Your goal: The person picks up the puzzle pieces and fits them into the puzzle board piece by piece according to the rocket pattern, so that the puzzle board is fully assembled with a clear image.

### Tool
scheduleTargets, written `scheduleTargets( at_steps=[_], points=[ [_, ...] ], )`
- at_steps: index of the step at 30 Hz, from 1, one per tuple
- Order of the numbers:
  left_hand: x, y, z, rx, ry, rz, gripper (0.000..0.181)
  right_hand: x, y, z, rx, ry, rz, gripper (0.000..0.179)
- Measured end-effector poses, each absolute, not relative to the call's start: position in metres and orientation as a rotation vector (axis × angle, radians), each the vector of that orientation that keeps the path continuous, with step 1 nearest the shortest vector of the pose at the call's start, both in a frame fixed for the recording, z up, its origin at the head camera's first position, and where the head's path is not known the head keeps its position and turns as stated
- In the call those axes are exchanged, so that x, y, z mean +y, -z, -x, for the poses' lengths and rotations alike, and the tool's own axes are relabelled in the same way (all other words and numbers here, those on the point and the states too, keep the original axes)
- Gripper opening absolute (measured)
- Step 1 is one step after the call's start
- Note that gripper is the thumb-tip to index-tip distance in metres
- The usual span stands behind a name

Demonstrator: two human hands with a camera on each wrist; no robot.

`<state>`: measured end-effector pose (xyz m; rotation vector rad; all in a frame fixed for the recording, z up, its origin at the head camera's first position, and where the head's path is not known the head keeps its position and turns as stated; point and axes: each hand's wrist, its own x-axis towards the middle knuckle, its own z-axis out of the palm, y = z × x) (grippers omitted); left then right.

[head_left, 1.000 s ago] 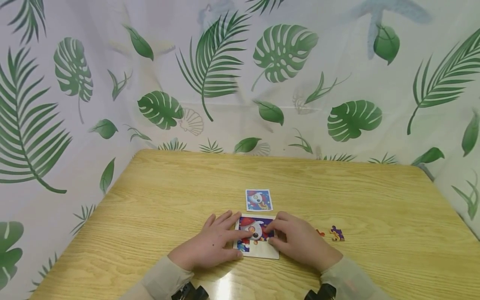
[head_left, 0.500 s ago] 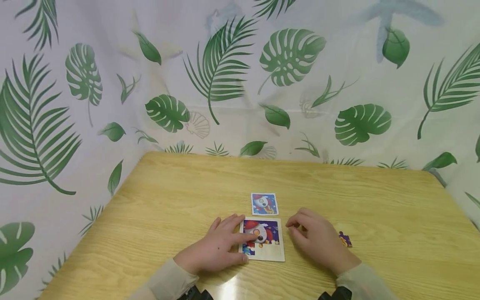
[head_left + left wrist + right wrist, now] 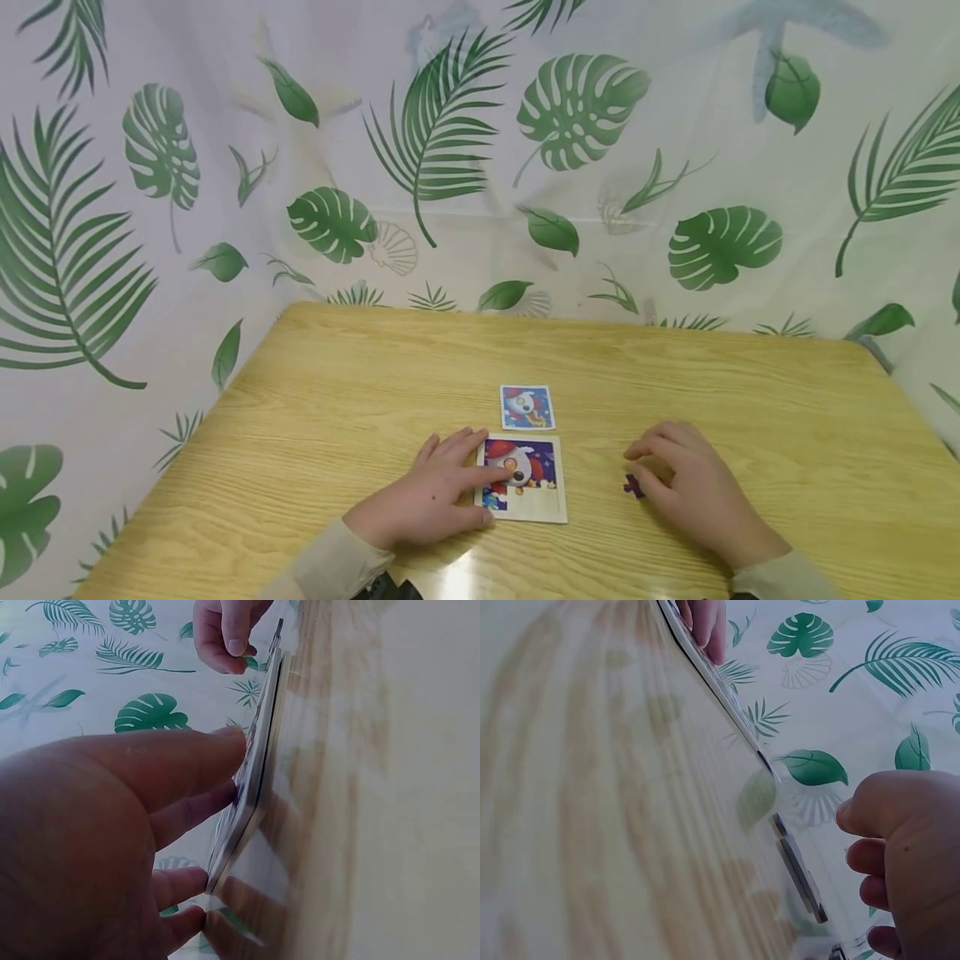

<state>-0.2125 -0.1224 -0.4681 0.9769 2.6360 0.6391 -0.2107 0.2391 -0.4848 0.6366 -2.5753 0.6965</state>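
Note:
My left hand (image 3: 427, 496) rests with spread fingers on the left side of a square jigsaw puzzle board (image 3: 536, 507). Its index finger lies across the printed white character, and the thumb is at the lower left edge. Purple, red and white pieces fill the upper part and lower left corner; the rest of the lower part is bare. To the right, my right hand (image 3: 693, 487) hovers with loosely bent fingers by a small purple puzzle piece (image 3: 633, 486). In the right wrist view, that flat piece (image 3: 801, 874) lies on the table, apart from the fingers.
A square picture card (image 3: 527, 407) with a similar character lies just behind the board. Wooden tabletop (image 3: 375, 375) surrounds everything, and a leaf-printed white cloth (image 3: 465, 250) hangs along the back and sides.
My right hand has left the board's right side and moved right, over to the loose pieces. More of the picture's right side shows. The left hand stays on the board.

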Motion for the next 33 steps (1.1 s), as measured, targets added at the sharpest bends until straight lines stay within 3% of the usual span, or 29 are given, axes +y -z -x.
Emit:
scheduleTargets(
  at_steps=[23,33],
  points=[
    [-0.125,0.462,0.215,2.634,-0.635,-0.963,0.056,0.274,0.484,0.219,-2.697,-0.73,-0.851,0.035],
    [-0.123,0.468,0.215,2.615,-0.642,-0.963,0.055,0.274,0.483,0.216,-2.784,-0.669,-0.81,0.022]
  ],
)
